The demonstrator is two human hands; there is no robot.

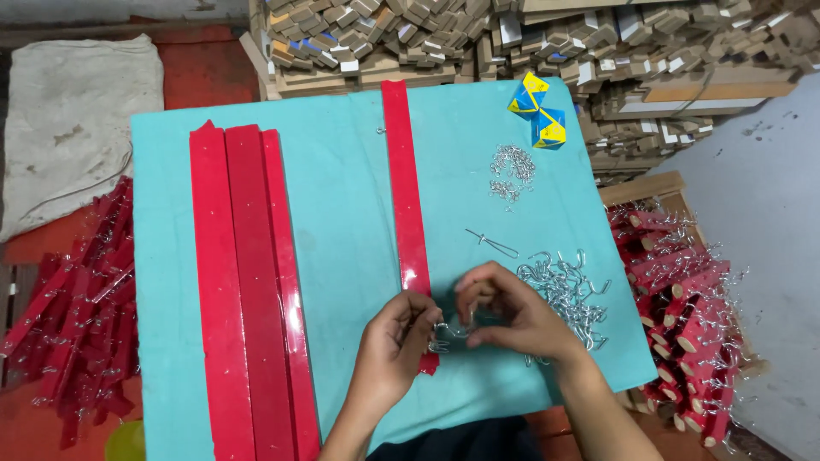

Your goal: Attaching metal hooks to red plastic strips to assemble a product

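Note:
On the turquoise cloth lies a single long red strip, running away from me. My left hand rests on its near end, fingers curled. My right hand is beside it, and the two hands together pinch a small metal hook over the strip's near end. A pile of silver metal hooks lies just right of my right hand. One loose hook sits alone above the pile.
Three red strips lie side by side on the cloth's left. Small screws and two blue-yellow boxes sit at the far right. Finished red strips with hooks fill a crate right and heap left. Wood blocks stack behind.

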